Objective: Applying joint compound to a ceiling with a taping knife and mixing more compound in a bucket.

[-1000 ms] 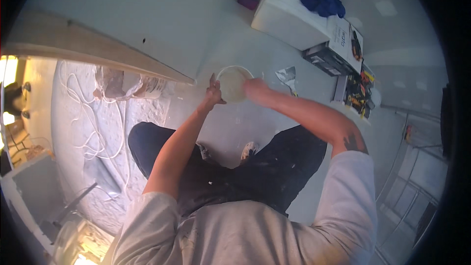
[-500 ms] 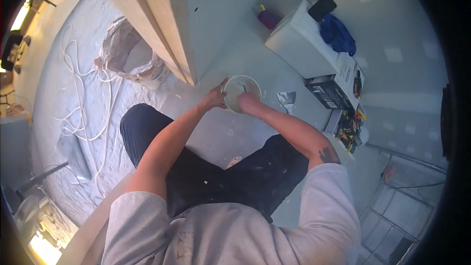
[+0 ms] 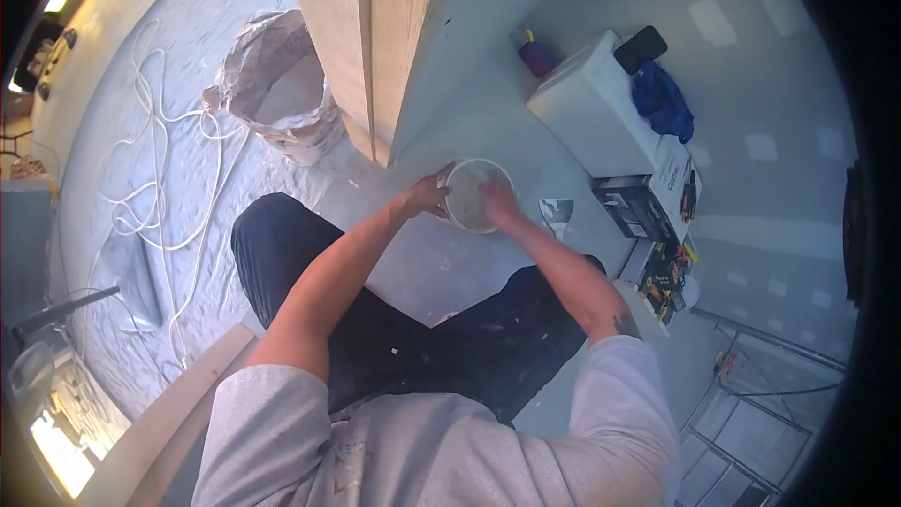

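Note:
Between my bent knees and the wall corner, a round white bucket (image 3: 481, 231) stands on the floor with a pale mix inside. My left hand (image 3: 429, 194) grips its left rim, thumb and fingers around the edge. My right hand (image 3: 499, 199) reaches into the bucket from the right, closed and blurred by motion. Whatever it holds is hidden in the bucket. Just right of the bucket lies a broad scraper (image 3: 556, 213), its blade smeared white.
An open paper sack (image 3: 246, 61) of pale powder stands left of a wooden post (image 3: 375, 38). A white cable (image 3: 160, 188) loops over the floor sheet. To the right are a white box (image 3: 572, 99), a black carton (image 3: 631, 207) and a tray of tools (image 3: 664, 277).
My right hand has shifted within the bucket and is now more blurred. The left hand keeps its hold on the rim. The whole view has turned slightly.

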